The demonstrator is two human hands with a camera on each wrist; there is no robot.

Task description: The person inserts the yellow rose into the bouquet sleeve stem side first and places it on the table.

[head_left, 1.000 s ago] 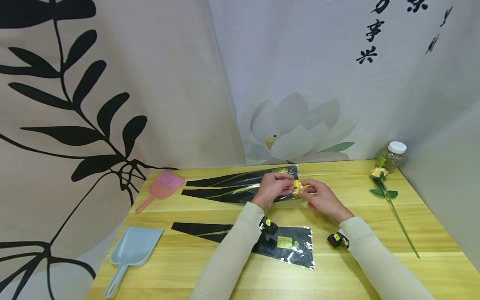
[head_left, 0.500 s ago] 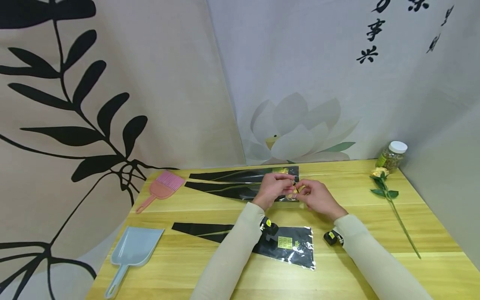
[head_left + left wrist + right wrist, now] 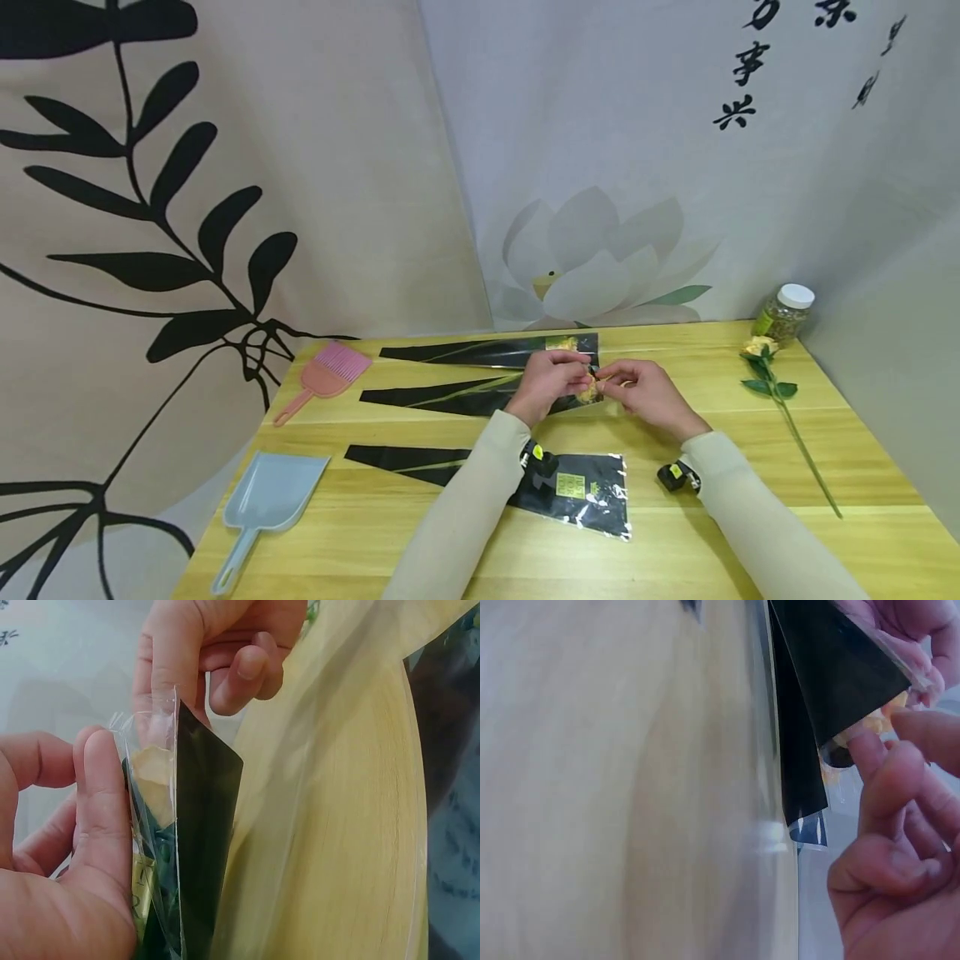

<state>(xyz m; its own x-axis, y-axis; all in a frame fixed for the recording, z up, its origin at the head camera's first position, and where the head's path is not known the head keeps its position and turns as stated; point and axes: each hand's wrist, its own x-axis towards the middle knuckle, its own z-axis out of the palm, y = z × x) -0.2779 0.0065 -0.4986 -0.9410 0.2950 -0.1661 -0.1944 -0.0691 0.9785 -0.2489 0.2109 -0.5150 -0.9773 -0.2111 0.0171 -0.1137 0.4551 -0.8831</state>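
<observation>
My left hand (image 3: 551, 385) pinches the clear film edge of a black flower sleeve (image 3: 442, 398) near its wide right end. A yellow artificial rose (image 3: 154, 780) sits inside the clear front, its head just below the sleeve's mouth. The fingertips of my right hand (image 3: 647, 395) pinch at that mouth, right against the film and petals; its other fingers are curled. In the right wrist view the sleeve's black back (image 3: 832, 667) hides much of the rose. Behind lies a second black sleeve (image 3: 465, 352) with a rose in it.
A flat black sleeve (image 3: 570, 492) with a gold label lies in front. A loose yellow rose (image 3: 786, 417) lies at the right beside a lidded jar (image 3: 783, 312). At the left are a pink brush (image 3: 326, 379) and a blue dustpan (image 3: 262, 500).
The rose head, sticking out between my hands earlier, now sits inside the sleeve. The sleeve's narrow end has swung toward me. My right hand dipped in leftward, then drew back slightly.
</observation>
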